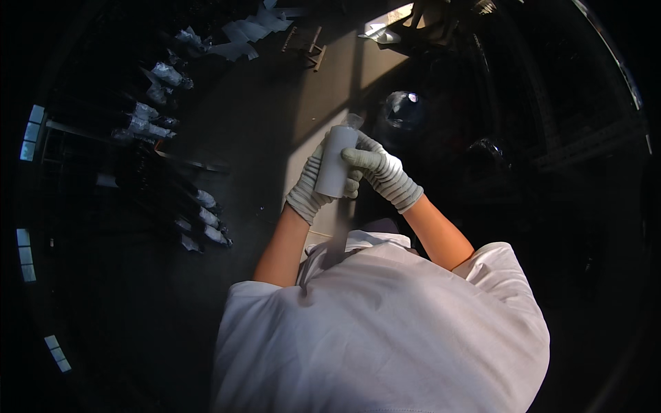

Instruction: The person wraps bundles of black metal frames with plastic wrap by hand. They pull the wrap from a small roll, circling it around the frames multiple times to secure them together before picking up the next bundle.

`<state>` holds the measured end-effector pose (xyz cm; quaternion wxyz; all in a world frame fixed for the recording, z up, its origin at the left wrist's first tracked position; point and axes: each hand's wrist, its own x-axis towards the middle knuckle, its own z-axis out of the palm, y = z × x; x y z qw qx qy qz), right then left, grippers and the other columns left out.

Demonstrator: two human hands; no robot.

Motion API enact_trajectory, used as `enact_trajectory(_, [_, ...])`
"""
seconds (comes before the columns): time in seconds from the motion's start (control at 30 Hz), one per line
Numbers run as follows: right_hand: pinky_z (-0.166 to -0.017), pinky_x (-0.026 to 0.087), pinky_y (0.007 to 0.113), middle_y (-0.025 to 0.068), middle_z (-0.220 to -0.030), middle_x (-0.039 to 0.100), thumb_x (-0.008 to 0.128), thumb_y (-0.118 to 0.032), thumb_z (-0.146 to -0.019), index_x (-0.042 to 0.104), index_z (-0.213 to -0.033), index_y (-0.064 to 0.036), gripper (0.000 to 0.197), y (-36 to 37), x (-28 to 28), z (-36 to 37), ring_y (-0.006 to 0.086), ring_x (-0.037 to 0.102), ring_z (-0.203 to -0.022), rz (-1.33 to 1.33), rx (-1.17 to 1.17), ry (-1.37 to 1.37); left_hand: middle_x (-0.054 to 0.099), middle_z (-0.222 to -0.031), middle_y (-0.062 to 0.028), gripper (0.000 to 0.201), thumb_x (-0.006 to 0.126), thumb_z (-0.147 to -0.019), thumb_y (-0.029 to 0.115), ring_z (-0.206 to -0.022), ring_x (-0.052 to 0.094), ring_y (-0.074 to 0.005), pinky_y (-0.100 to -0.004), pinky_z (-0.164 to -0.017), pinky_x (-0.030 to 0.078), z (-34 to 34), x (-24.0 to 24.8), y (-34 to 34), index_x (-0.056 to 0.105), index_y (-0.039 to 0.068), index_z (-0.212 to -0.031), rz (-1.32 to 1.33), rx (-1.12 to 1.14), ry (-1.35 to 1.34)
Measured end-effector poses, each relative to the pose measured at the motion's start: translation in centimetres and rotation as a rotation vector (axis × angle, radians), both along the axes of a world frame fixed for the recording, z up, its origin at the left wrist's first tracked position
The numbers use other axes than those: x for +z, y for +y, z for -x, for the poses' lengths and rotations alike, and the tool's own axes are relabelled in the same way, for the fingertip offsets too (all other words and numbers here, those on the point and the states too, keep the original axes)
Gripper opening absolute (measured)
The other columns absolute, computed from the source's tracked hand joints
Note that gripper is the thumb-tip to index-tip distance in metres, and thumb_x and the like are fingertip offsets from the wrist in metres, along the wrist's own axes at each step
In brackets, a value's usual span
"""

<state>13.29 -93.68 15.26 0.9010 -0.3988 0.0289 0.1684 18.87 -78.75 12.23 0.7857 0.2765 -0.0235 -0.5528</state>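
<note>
Out in front of my chest, both gloved hands hold a smooth white cylinder (335,162), tilted slightly with its upper end to the right. It looks like a roll of film or a tube; its exact kind is unclear. A crumpled clear piece (353,121) sticks out at its top. My left hand (308,184) wraps it from the left and behind, its fingers mostly hidden. On the other side my right hand (385,168) is closed around it, the thumb pressed across its front. Both gloves are pale grey with ribbed cuffs.
Long dark bundles with plastic-wrapped ends (210,217) lie at the left, and more wrapped ends (165,74) lie farther off. Pale sheets (251,31) and a small wooden frame (315,55) are on the floor ahead. A dark shiny bundle (403,109) sits beyond my right hand.
</note>
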Motion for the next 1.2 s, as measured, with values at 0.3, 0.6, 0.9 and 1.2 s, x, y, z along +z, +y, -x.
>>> enact_trajectory(0.3, [-0.080, 0.043, 0.029, 0.0072, -0.096, 0.053, 0.067, -0.018, -0.074, 0.046, -0.110, -0.0027, 0.044, 29.3, -0.8, -3.4, 0.0178, 0.051, -0.091, -0.173, 0.202, 0.084, 0.046, -0.113, -0.0121, 0.057, 0.070, -0.071, 0.015, -0.105, 0.047, -0.0221, -0.0326, -0.088, 0.041, 7.7, 2.4, 24.7, 0.040, 0.004, -0.119, -1.284, 1.183, -1.316])
enact_trajectory(0.6, [-0.085, 0.045, 0.029, 0.0078, -0.107, 0.055, 0.061, -0.018, -0.080, 0.042, -0.121, -0.0028, 0.048, 44.7, -0.3, -3.2, 0.0171, 0.054, -0.098, -0.136, 0.817, -0.143, 0.047, -0.115, -0.0085, 0.051, 0.066, -0.074, 0.011, -0.104, 0.046, -0.0155, -0.0293, -0.089, 0.040, 12.2, 1.9, 40.1, 0.045, 0.007, -0.119, -0.819, 1.696, -0.851])
enact_trajectory(0.9, [-0.089, 0.037, 0.028, 0.0042, -0.107, 0.052, 0.066, -0.023, -0.077, 0.042, -0.121, -0.0078, 0.052, 55.8, -3.0, -5.9, 0.0134, 0.046, -0.103, -0.041, 1.030, -0.384, 0.058, -0.098, -0.0058, 0.013, 0.057, -0.079, 0.005, -0.095, 0.052, -0.0150, -0.0294, -0.090, 0.039, 10.4, -0.2, 49.1, 0.056, 0.006, -0.092, -0.481, 2.007, -0.475])
enact_trajectory(1.2, [-0.082, 0.044, 0.028, 0.0054, -0.100, 0.054, 0.071, -0.012, -0.069, 0.044, -0.112, -0.0047, 0.052, 67.7, -3.3, -14.9, 0.0140, 0.052, -0.091, -0.037, 0.850, 0.011, 0.054, -0.081, -0.0017, 0.010, 0.050, -0.087, 0.012, -0.075, 0.049, -0.0091, -0.0230, -0.072, 0.042, -1.2, -1.7, 61.4, 0.052, 0.002, -0.088, -1.427, 1.876, -0.710])
